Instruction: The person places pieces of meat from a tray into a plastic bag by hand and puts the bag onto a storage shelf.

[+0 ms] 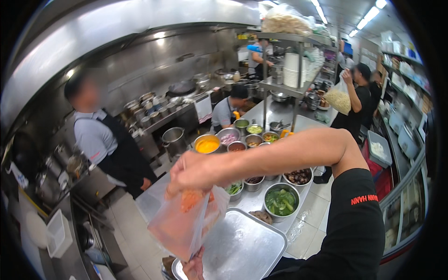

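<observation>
A transparent plastic bag with orange food inside hangs tilted over the table's near end. My right hand reaches across from the right, its fingers closed at the top of the bag; blur and the hand itself hide the exact grip. Orange pieces show just below those fingers. At the bag's lower corner my left hand holds it from beneath, partly cut off by the frame. Beside the bag lies a bare metal tray.
Several metal pots stand beyond the tray, including one of green vegetables in liquid and one of orange-yellow food. A co-worker in an apron stands at left. Another person lifts a bag at right. A steel shelf rises behind.
</observation>
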The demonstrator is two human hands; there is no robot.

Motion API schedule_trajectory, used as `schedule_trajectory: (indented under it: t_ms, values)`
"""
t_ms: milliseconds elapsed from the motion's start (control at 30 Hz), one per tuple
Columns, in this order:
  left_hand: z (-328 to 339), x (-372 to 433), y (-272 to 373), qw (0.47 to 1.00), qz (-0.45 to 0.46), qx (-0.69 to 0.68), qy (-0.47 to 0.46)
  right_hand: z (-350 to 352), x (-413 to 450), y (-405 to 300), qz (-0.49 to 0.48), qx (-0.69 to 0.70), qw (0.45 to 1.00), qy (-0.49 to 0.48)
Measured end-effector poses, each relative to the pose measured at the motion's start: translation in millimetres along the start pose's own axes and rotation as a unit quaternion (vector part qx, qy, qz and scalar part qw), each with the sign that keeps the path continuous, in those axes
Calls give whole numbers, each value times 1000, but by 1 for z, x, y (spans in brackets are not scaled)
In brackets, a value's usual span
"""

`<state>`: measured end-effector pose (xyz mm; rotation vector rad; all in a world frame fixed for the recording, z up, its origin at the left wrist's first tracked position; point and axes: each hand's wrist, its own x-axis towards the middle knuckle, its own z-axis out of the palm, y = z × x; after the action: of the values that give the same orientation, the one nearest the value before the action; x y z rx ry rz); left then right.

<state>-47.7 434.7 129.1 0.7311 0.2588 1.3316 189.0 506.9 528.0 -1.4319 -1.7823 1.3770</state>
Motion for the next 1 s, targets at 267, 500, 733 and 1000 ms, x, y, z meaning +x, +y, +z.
schedule_trajectory:
  t_ms: [267, 500, 733, 1000]
  values:
    - [133, -39, -63, 989, -142, -6, -30, -83, -207, 39, -180, -196, 962, 70]
    - [266, -50, -222, 929, -331, -70, -147, -163, -368, 128, -220, -128, 949, 188]
    - [387, -68, -360, 805, -516, -123, -267, -218, -523, 207, -167, -164, 918, 320]
    - [479, -62, -479, 682, -616, -220, -327, -273, -640, 261, -65, -136, 887, 437]
